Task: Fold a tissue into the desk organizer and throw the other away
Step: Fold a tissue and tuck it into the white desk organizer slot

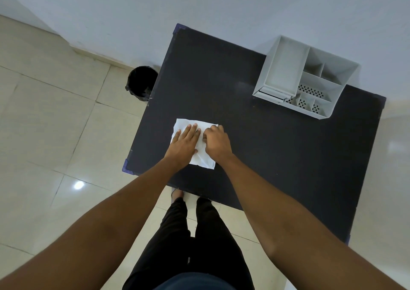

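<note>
A dark, matte rectangular table (277, 147) stands on a pale tiled floor (55, 123), its far edge against a white wall. Blue protectors cap its corners. A white tissue (203, 156) lies flat near the table's left edge, closer to the near-left corner than to the far one, with both of the person's hands pressed on it. A grey desk organizer (286, 70) with several open compartments sits at the far-right corner, well apart from the tissue. On the floor, a black lined bin (142, 83) stands just beside the table's left edge, near the far-left corner.
</note>
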